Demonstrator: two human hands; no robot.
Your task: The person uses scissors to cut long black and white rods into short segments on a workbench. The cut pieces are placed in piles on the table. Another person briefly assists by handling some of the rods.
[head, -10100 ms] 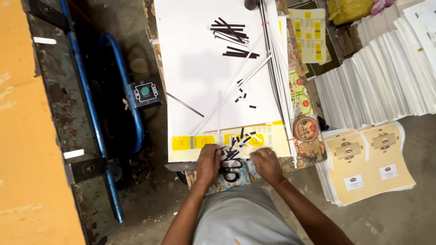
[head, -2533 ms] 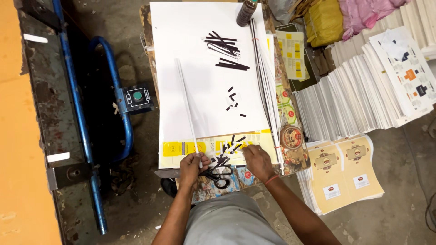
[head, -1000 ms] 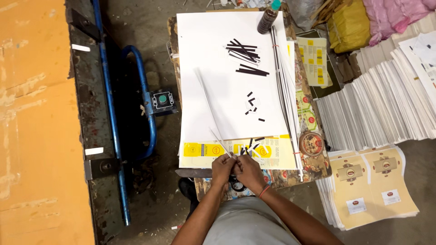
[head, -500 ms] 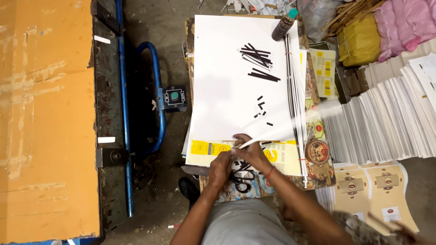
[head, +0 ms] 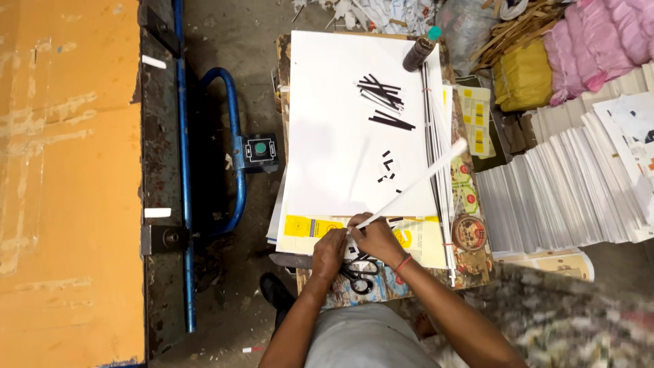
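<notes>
Since half a second ago the white strip has swung lower and I note both hands, left and right, pinch its near end shut over the scissors; keep the strip flat over the white sheet.

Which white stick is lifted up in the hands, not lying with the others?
The long white strip slanting up to the right from the right hand. The other white strips lie flat in a bundle along the white sheet's right edge.
</notes>
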